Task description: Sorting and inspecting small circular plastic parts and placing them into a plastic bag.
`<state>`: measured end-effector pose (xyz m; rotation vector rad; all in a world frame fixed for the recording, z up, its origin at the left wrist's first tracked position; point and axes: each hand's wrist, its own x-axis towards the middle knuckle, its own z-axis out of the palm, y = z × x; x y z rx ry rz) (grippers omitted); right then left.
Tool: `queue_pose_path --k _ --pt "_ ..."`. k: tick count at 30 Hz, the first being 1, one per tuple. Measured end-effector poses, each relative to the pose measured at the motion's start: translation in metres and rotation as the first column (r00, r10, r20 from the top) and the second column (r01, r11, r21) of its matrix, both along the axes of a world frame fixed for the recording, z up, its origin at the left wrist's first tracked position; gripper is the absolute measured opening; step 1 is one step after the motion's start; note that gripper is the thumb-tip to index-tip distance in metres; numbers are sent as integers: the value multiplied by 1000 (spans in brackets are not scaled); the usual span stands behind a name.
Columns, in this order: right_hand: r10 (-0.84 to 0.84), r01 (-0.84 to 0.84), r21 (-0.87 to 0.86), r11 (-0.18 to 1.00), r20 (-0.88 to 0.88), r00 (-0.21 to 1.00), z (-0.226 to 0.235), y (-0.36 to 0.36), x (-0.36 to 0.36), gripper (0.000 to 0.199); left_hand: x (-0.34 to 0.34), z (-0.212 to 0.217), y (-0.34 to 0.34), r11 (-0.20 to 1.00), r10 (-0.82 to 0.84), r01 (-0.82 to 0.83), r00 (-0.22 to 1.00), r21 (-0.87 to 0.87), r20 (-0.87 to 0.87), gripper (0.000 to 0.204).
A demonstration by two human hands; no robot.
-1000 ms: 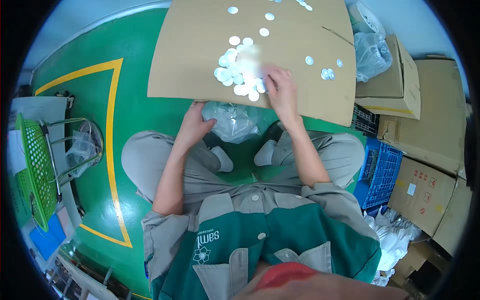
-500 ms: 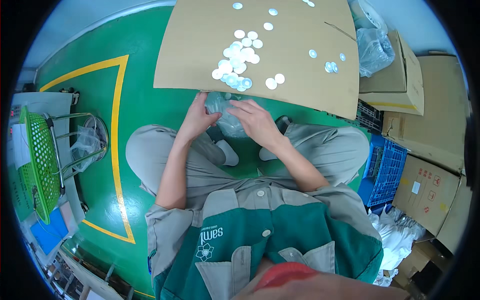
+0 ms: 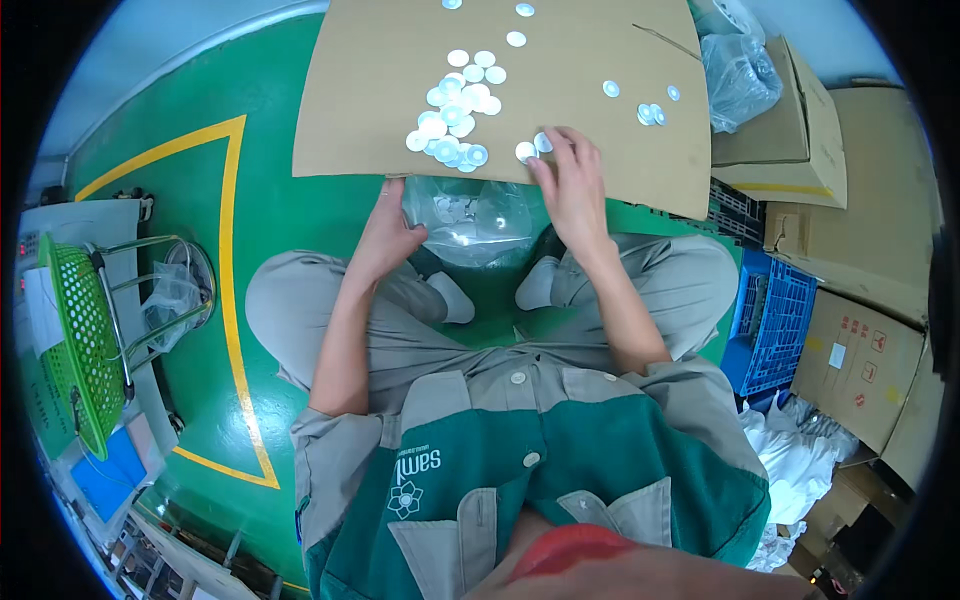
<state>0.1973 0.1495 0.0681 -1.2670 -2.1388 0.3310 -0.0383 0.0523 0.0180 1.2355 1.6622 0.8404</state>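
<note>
Many small round white discs point(image 3: 447, 152) lie on a brown cardboard sheet point(image 3: 370, 90), most in a loose cluster toward its near edge. Just below that edge hangs a clear plastic bag point(image 3: 480, 225) with several discs visible inside. My left hand point(image 3: 388, 232) grips the bag's left side by the cardboard edge; its fingertips are partly hidden. Over the near edge, my right hand point(image 3: 575, 190) has its thumb and fingers apart, the tips at two white discs point(image 3: 527, 152). The fingers partly cover the discs.
Cardboard boxes point(image 3: 850, 365), a blue plastic crate point(image 3: 770, 325) and white bags point(image 3: 790, 465) stand along my right. To the left are a green perforated basket point(image 3: 85, 350) and a metal-legged stool point(image 3: 195, 285). A yellow line point(image 3: 232, 300) marks the green floor.
My right hand has left the bag and moved up and right to the discs at the cardboard edge. The bag now spreads wider. My left hand stays at its side.
</note>
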Motion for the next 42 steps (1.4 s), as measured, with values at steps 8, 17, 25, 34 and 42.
queue_pose_path --k 8,17,25,34,42 --pt "331 -332 4 943 -105 938 -13 -13 -41 22 -2 16 1 997 34 -33 999 -63 22 81" --pt "444 -450 16 893 134 886 -24 -5 -74 29 -5 6 0 994 75 -62 985 -85 157 69" --pt "371 -380 -79 922 -105 922 0 41 -68 18 -7 12 0 993 88 -71 978 -97 188 68" --pt "420 -416 66 907 -76 904 -42 60 -121 34 -4 10 3 995 71 -59 985 -81 155 67" --pt "593 -593 35 804 27 805 -29 -23 -75 22 -11 1 -4 994 106 -103 980 -27 170 65"
